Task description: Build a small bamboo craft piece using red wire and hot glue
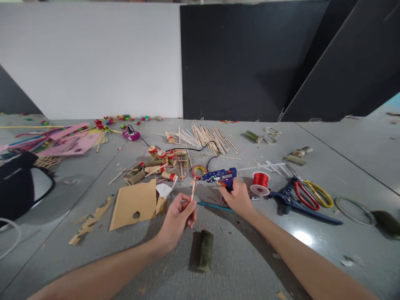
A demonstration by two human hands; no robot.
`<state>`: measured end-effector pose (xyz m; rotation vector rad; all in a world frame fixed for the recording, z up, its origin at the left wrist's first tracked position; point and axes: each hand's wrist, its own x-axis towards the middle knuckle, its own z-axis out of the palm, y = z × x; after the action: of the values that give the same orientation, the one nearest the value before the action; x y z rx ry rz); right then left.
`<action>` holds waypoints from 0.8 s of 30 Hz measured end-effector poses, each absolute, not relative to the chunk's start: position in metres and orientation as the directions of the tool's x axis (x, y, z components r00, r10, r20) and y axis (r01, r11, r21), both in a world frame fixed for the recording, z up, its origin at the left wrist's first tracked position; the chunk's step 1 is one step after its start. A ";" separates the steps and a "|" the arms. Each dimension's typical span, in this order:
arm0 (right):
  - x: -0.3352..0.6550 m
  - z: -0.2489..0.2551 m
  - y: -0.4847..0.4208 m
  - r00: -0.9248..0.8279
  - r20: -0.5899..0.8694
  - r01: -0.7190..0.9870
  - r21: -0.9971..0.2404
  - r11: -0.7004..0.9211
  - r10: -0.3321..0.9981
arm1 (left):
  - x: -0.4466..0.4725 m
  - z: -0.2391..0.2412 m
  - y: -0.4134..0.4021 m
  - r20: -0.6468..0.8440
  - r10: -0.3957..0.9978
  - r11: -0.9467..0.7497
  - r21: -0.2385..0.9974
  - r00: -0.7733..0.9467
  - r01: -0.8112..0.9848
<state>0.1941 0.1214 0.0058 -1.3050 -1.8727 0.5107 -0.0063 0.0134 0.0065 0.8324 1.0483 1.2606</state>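
Note:
My left hand point(178, 216) pinches a thin wooden stick point(193, 189) with red cord wound along it, held upright. In my right hand point(239, 198) is a blue glue gun point(220, 176), its nozzle pointing left at the top of the stick. A clear glue stick point(259, 166) juts from the gun's back end. Just behind the stick lies a roll of red-edged tape point(199, 171). A short green bamboo piece point(205, 250) lies on the floor in front of me. Whether the nozzle touches the stick I cannot tell.
Cut bamboo pieces with red bands point(161, 156) and many thin sticks point(212, 137) lie behind. Brown cardboard point(134, 204) is at left. At right are a red wire spool point(260, 183), blue pruning shears point(300, 208) and scissors point(312, 193). The gun's black cord point(193, 149) runs to a purple socket point(131, 135).

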 end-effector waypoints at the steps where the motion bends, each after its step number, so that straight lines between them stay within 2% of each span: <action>1: 0.194 0.006 0.121 -0.170 0.353 0.596 -0.707 0.381 0.920 | -0.006 0.007 0.013 -0.158 0.987 0.148 0.933 -0.004 -0.328; 18: 0.194 0.005 0.122 -0.166 0.350 0.602 -0.705 0.376 0.922 | -0.006 0.013 0.012 -0.157 0.987 0.153 0.928 0.014 -0.340; 24: 0.194 0.004 0.122 -0.171 0.358 0.613 -0.691 0.383 0.918 | -0.007 0.015 0.011 -0.132 0.990 0.140 0.896 0.050 -0.422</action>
<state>0.1941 0.1215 0.0043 -1.3219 -1.8838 0.5091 -0.0071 0.0110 0.0153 0.7954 0.9323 1.2698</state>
